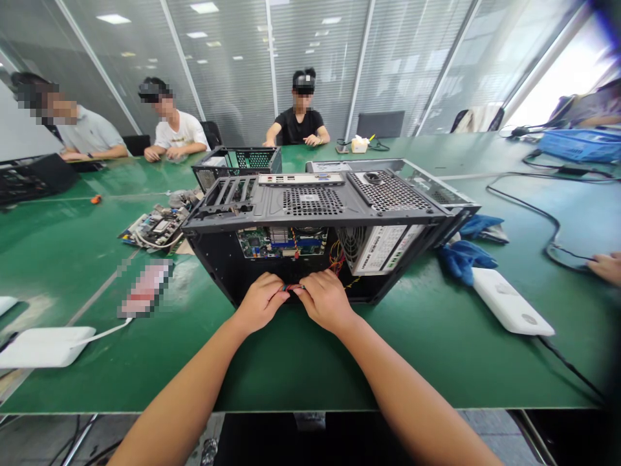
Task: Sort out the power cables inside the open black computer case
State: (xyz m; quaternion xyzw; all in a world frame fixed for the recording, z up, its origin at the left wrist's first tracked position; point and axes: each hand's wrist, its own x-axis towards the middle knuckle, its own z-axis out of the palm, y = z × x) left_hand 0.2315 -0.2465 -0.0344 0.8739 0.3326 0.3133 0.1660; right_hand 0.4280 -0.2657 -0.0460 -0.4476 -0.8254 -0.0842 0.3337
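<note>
- Red and dark wires make up the twisted cable bundle (294, 287) at the open side of the computer case (264, 210), spanning the gap between our left hand (262, 301) and right hand (326, 299).
- We pinch it from both ends, thumbs against curled fingers; neither hand is clearly nearer.
- Its short visible span lies roughly level, long axis running side to side; our fingers hide the ends, so we cannot tell where they point.
- Beyond our right hand, the nearer one, sit loose coloured wires (336, 254) and the power supply (388, 251).
</note>
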